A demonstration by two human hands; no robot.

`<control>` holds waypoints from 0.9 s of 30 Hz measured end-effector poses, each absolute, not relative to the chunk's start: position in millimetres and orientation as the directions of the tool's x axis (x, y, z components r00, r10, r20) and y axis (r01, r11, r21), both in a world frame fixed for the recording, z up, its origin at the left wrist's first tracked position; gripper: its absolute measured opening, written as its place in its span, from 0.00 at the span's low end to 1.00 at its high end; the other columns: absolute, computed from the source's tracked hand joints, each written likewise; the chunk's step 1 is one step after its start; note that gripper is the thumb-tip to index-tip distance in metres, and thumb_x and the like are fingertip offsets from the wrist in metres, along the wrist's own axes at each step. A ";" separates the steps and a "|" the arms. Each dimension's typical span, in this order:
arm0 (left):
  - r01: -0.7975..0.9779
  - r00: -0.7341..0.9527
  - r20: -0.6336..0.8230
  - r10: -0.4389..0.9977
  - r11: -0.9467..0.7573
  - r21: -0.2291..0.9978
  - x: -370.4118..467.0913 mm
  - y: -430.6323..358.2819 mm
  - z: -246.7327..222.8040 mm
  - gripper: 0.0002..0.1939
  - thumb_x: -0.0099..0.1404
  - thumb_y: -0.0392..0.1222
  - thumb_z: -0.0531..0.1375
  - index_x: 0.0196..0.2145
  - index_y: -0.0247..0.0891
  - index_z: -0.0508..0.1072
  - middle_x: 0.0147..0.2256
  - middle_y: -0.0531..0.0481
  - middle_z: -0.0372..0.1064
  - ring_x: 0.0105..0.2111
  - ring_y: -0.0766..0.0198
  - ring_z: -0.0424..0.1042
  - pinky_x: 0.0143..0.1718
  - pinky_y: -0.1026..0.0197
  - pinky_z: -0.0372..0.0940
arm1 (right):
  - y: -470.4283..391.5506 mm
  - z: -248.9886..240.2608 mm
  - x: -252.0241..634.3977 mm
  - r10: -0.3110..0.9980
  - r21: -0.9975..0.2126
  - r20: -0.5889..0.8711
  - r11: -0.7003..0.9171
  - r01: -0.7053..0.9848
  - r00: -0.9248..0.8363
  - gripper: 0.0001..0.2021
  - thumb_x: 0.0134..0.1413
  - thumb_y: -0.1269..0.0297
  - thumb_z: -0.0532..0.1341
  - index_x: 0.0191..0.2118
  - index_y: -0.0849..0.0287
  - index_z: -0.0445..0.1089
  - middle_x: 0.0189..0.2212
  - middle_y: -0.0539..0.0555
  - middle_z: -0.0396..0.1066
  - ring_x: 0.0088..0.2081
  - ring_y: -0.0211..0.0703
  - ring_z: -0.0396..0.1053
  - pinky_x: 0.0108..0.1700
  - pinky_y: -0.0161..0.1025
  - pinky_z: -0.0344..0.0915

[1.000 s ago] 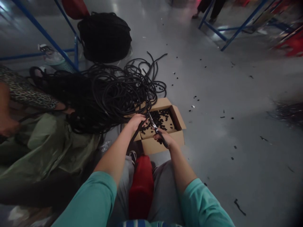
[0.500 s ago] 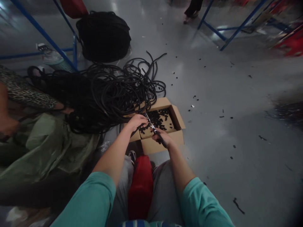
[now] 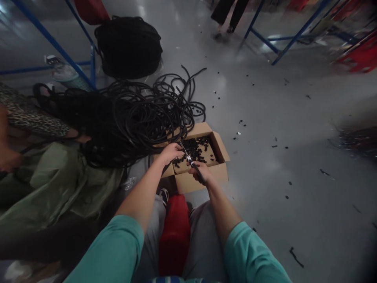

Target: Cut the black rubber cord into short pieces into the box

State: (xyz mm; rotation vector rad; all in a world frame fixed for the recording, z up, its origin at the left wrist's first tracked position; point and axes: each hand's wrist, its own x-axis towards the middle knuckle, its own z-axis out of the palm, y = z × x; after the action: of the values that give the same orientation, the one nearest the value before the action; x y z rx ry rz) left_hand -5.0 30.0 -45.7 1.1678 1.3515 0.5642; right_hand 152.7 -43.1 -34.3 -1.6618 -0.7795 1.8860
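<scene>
My right hand (image 3: 199, 171) is closed round the dark handles of scissors (image 3: 191, 160), whose blades point up and left over an open cardboard box (image 3: 202, 181). Just left of the blades, my left hand (image 3: 171, 152) is closed on a black tube, mostly hidden by its fingers. Many short black pieces (image 3: 194, 148) lie inside the box. Long black tubing (image 3: 141, 112) is heaped in loops behind the box and to its left.
A black bundle (image 3: 128, 47) sits beyond the tubing beside a blue frame (image 3: 93, 67). At the left are another person's hand (image 3: 11, 158) and green cloth (image 3: 59, 181). Someone's legs (image 3: 228, 13) are at the top. Black scraps dot the floor.
The legs at the top have moved to the left, and both now show. My hands and the scissors stay at nearly the same place over the box.
</scene>
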 end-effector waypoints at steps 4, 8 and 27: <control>0.384 0.187 -0.429 0.884 0.336 0.860 -6.5 31.8 -51.8 0.06 0.49 0.33 0.60 0.28 0.32 0.68 0.17 0.57 0.62 0.17 0.73 0.61 0.19 0.68 0.54 | -44.6 -35.1 152.4 0.692 -0.695 -0.707 -0.718 -0.040 -0.148 0.22 0.23 0.69 0.59 0.35 0.61 0.66 0.06 0.39 0.51 0.11 0.30 0.49 0.14 0.29 0.43; 0.437 0.195 -0.413 0.890 0.298 0.849 -7.1 33.3 -53.8 0.05 0.50 0.35 0.59 0.28 0.32 0.69 0.16 0.57 0.62 0.16 0.73 0.60 0.19 0.69 0.53 | -44.4 -34.7 152.6 0.708 -0.709 -0.680 -0.701 -0.077 -0.192 0.23 0.23 0.67 0.60 0.36 0.61 0.64 0.08 0.40 0.54 0.12 0.31 0.52 0.15 0.29 0.46; 0.587 0.249 -0.384 0.889 0.177 0.790 -2.2 29.0 -41.3 0.05 0.53 0.34 0.57 0.30 0.32 0.69 0.17 0.56 0.63 0.17 0.71 0.62 0.22 0.67 0.57 | -44.8 -35.7 153.0 0.685 -0.692 -0.714 -0.722 -0.004 -0.145 0.25 0.24 0.70 0.57 0.39 0.61 0.65 0.08 0.39 0.52 0.11 0.29 0.49 0.13 0.28 0.43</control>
State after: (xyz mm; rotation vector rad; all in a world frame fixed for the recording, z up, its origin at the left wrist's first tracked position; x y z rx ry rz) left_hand -2.2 29.0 -41.3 1.5143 1.4424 0.3782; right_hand 153.0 -44.8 -35.7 -1.6537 -0.7668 1.9174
